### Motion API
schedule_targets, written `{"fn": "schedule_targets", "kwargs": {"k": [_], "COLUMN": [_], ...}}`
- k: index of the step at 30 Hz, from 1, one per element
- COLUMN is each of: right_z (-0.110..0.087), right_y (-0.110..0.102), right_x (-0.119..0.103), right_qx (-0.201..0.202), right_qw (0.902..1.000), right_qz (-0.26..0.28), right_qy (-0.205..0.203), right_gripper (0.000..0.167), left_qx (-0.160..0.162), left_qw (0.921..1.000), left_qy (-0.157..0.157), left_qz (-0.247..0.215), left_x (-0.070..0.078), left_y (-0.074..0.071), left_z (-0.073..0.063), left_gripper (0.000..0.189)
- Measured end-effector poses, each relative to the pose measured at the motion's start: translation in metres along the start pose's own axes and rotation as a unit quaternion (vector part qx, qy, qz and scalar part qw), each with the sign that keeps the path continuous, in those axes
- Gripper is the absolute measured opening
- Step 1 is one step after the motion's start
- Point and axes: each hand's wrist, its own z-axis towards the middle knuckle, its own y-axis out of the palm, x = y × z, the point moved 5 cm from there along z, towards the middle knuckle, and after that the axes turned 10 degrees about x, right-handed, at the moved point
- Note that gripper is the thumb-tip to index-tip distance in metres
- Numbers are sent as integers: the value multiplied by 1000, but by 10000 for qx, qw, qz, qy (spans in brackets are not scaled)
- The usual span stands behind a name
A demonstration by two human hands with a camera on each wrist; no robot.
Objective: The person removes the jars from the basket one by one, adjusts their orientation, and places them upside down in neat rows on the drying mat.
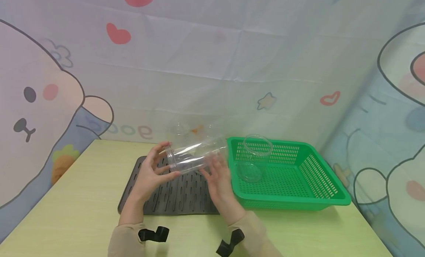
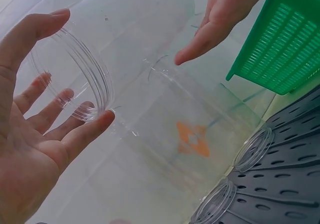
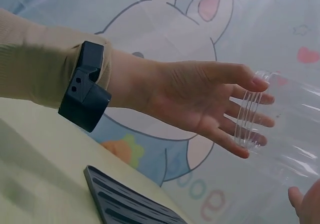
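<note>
A clear plastic jar (image 1: 194, 153) with a threaded mouth is held tilted on its side above the dark grey ridged mat (image 1: 169, 199). My left hand (image 1: 149, 175) grips it by the mouth, thumb on one side and spread fingers around the other, as the right wrist view also shows. At the base end, my right hand (image 1: 220, 181) supports the jar with loosely extended fingers, partly seen through the plastic; its thumb sticks out below. Behind the held jar, more clear jars stand on the mat, their round rims (image 2: 215, 204) against it in the left wrist view.
A green slotted basket (image 1: 289, 201) sits to the right of the mat, with another clear jar (image 1: 249, 172) upright inside its left end. A pale yellow-green table (image 1: 83, 198) lies under everything. Behind it hangs a cartoon-printed curtain (image 1: 199, 65).
</note>
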Motion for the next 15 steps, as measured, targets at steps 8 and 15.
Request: {"fn": "schedule_targets", "kwargs": {"k": [8, 15], "right_z": [-5, -6], "right_y": [9, 9], "right_x": [11, 12], "right_qx": [-212, -178], "right_qw": [9994, 9990], "right_qz": [150, 331], "right_qy": [239, 251], "right_gripper": [99, 90], "left_qx": [-118, -206], "left_qw": [9998, 9996], "left_qy": [142, 122], "left_qz": [-78, -141], "left_x": [-1, -3], "left_y": [5, 4], "left_z": [0, 0], "left_gripper": [87, 88]}}
